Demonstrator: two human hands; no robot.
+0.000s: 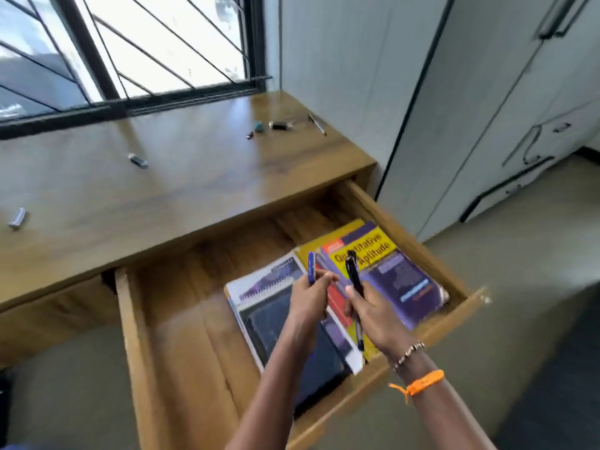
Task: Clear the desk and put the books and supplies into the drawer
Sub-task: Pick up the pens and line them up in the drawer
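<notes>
Small supplies (278, 125) are scattered on the desk (194, 177). Above books (383, 271) in the open drawer (181, 336), a blue pen (311, 267) is gripped by the left hand (306, 300), a black pen (354, 280) by the right hand (373, 311).

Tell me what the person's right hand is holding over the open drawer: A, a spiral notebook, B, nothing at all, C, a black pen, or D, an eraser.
C: the right hand grips a black pen above the books in the drawer, while the left hand holds a blue pen.
</notes>
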